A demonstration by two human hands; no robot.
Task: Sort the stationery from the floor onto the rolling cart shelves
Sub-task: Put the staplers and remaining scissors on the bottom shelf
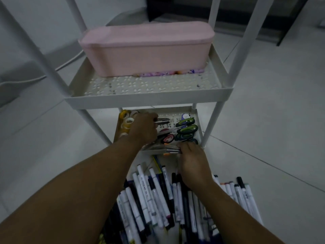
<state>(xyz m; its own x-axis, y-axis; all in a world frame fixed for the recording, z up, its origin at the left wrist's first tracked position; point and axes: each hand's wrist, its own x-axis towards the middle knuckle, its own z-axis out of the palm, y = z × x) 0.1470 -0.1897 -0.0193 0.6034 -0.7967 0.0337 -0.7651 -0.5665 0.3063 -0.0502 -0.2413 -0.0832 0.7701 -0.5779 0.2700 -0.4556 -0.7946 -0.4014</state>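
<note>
I see my left hand (143, 128) reaching into the cart's lower tray (197, 120), fingers curled tight around slim, shiny metal scissor blades (162, 120). My right hand (192, 157) is at the tray's front edge, fingers closed on another thin metal piece (173, 150); what it is I cannot tell. Green-handled scissors (187, 128) lie stacked at the tray's right, round tape rolls (127, 120) at its left. Above, a smooth pink oblong box (146, 50) sits on the perforated white shelf (149, 98). White-barrelled markers (153, 196) lie heaped on the glossy tiled floor (272, 138) beneath my wrists.
</note>
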